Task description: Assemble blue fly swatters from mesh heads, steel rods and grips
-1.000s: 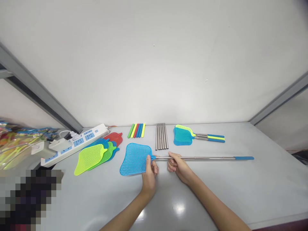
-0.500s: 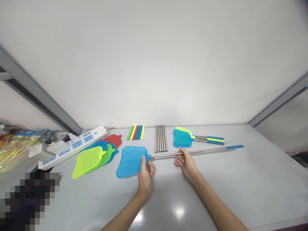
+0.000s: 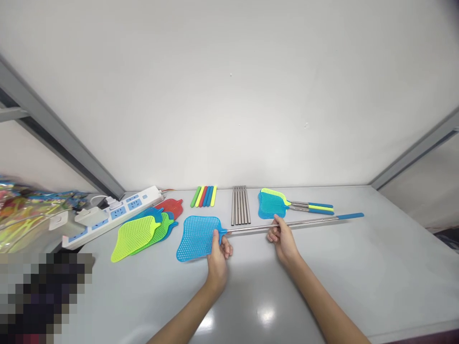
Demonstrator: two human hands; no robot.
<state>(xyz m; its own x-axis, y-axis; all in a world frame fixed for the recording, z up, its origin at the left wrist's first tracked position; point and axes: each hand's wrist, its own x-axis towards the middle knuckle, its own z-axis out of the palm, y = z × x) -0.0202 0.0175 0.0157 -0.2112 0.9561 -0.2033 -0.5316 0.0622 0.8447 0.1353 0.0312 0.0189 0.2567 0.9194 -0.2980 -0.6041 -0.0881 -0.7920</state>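
A blue fly swatter (image 3: 197, 236) with a long, extended metal shaft and a blue grip stretches sideways across the table. At the neck of its head, my left hand (image 3: 217, 260) is closed, thumb on top of the mesh. My right hand (image 3: 286, 242) is closed with curled fingers around the middle of the thin shaft. Just behind the right hand lie several fly swatters (image 3: 271, 204) in a stack, blue and yellow-green, their shafts short. Behind the held shaft, several metal tubes (image 3: 241, 205) are lined up side by side.
Several coloured grips (image 3: 203, 196) lie in a row near the wall. Loose mesh swatter heads (image 3: 134, 236) overlap at the left, beside a white power strip (image 3: 114, 217) with plugs in it. Plastic-wrapped goods (image 3: 32, 210) are at the far left.
My right hand has slid slightly to the right along the shaft. The left hand keeps its hold at the neck, and the view has shifted a little.
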